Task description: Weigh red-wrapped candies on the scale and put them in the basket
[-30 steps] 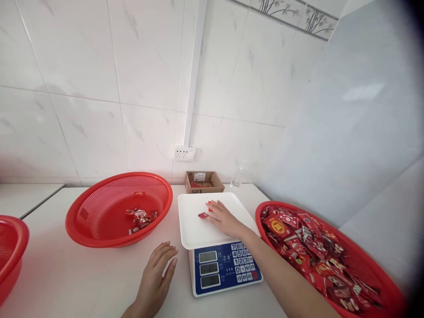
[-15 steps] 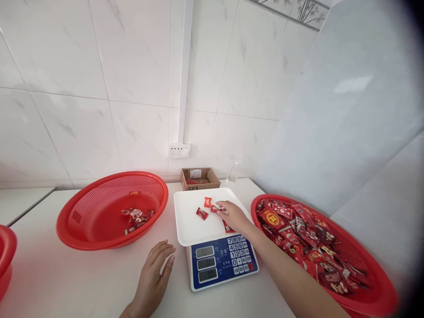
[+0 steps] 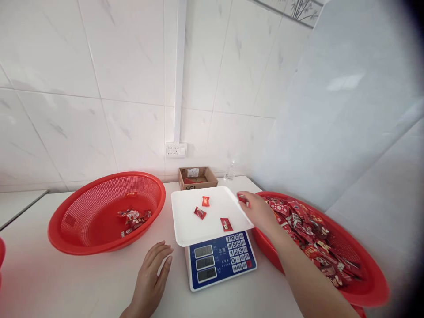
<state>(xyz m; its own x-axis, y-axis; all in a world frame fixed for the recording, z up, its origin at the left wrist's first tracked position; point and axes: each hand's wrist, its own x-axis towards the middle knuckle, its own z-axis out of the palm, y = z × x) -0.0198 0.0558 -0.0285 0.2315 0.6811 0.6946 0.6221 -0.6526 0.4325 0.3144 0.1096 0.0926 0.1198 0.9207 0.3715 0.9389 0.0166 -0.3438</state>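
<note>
My right hand (image 3: pixel 261 213) is closed on a small red-wrapped candy (image 3: pixel 243 198), held between the right edge of the scale's white tray (image 3: pixel 188 229) and the right red basket (image 3: pixel 374 269). Three wrapped candies lie apart on the tray: an orange-red one (image 3: pixel 206 201), a dark red one (image 3: pixel 199 213) and another red one (image 3: pixel 227 224). My left hand (image 3: pixel 153 274) rests on the table left of the scale's blue keypad panel (image 3: pixel 220 260), holding nothing, fingers slightly bent and thumb apart. Many red packets (image 3: pixel 308 234) fill the right basket.
A red perforated basket (image 3: pixel 62 238) with a few wrapped candies (image 3: pixel 134 219) stands on the left. Behind the scale are an open cardboard box (image 3: pixel 198 181) and a clear plastic cup (image 3: pixel 229 170). Part of another red basket (image 3: pixel 1 256) shows at the left edge.
My right hand has picked up one candy from the tray and moved right, toward the right basket. The other three candies stay on the tray. My left hand has barely moved.
</note>
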